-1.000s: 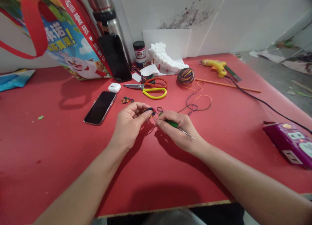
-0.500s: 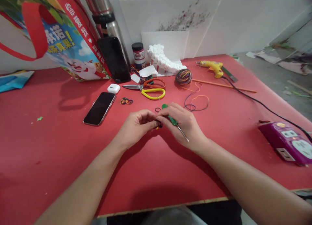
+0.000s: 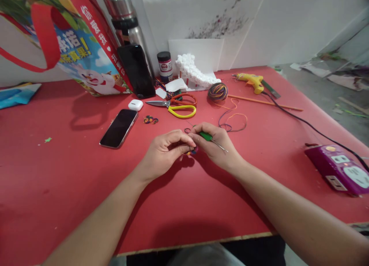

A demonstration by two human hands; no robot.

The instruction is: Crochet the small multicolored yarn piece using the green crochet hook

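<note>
Between thumb and fingers, my left hand [image 3: 165,152] pinches a small multicoloured crochet piece [image 3: 191,152], dark with yellow and purple bits. My right hand [image 3: 217,145] is closed around the green handle of a crochet hook [image 3: 206,136], its metal shaft pointing back toward my wrist. The right thumb and forefinger meet close to the piece; whether they pinch its yarn is too small to tell. Just beyond the fingers lies a small dark ring [image 3: 187,130]. A ball of multicoloured yarn [image 3: 218,92] sits farther back, with a loose strand trailing toward my right hand.
Scissors [image 3: 182,111], a second crochet piece [image 3: 150,120], a phone [image 3: 118,128] and a white earbud case [image 3: 135,105] lie beyond my left hand. A glue gun [image 3: 250,81] and an orange stick [image 3: 265,101] are back right. A purple power socket [image 3: 337,168] stands right; a gift bag [image 3: 95,62] back left.
My left hand has shifted slightly right with the crochet piece, showing more of it. The right hand has turned a little, and the hook's handle end is now more covered by the fingers.
</note>
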